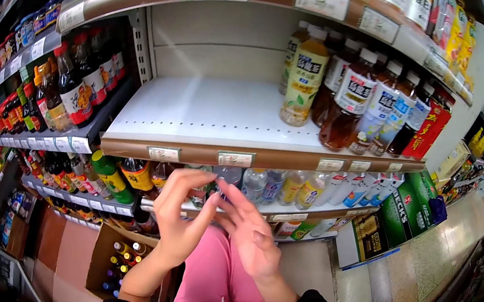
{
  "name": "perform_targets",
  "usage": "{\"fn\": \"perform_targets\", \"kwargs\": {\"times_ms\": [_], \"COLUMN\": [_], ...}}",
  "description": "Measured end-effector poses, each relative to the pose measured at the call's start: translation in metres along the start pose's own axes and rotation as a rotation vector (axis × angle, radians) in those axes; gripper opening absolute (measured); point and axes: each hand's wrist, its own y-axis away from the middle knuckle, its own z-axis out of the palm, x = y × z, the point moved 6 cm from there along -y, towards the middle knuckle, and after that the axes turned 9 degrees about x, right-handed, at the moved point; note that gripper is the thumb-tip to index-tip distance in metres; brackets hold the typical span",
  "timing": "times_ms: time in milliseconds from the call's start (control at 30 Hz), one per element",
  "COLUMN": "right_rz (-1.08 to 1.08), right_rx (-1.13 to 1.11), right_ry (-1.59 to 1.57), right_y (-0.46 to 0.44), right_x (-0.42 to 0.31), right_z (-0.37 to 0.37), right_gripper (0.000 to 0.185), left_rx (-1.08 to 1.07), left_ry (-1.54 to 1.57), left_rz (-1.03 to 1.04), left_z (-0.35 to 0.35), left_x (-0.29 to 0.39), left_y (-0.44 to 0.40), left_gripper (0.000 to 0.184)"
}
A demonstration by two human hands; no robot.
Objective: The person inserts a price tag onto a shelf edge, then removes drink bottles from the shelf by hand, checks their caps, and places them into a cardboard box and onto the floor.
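Observation:
My left hand [180, 213] is raised in front of the shelves, its fingers bent and the thumb held apart, with nothing visible in it. Close beside it is my right hand [250, 234], palm partly turned up and fingers stretched out, also holding nothing I can see. The fingertips of both hands come together or overlap; whether they touch I cannot tell. Beyond them is a white shelf [199, 105]. On its right part stand tea bottles, among them a yellow-labelled bottle [305, 80] and a dark tea bottle [351, 104]. A red carton [430, 132] stands at the row's end.
An open cardboard box [100, 261] with several bottles is on the floor at my left. Sauce bottles [70, 88] fill the left shelves. Water bottles [254, 184] stand on the lower shelf. Green beer cartons [409, 203] are stacked at the right, beside the tiled aisle [421, 278].

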Motion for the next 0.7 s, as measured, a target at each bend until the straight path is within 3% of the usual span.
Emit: {"fn": "perform_targets", "kwargs": {"times_ms": [200,300,567,700], "right_rz": [-0.31,-0.343,-0.404,-0.38], "right_rx": [0.342,0.412,0.479,0.467], "right_ry": [0.368,0.397,0.463,0.506], "right_y": [0.006,0.012,0.023,0.026], "right_x": [-0.051,-0.066,-0.086,-0.089], "right_z": [-0.037,-0.053,-0.07,-0.076], "right_gripper": [0.068,0.067,0.061,0.055], "left_rx": [-0.167,-0.189,-0.003,-0.057], "left_ry": [0.018,-0.004,-0.069,-0.187], "left_rz": [0.061,0.108,0.327,0.222], "left_z": [0.078,0.116,0.189,0.212], "left_x": [0.006,0.0,-0.005,-0.003], "left_y": [-0.062,-0.096,-0.185,-0.211], "left_gripper": [0.026,0.031,0.042,0.044]}}
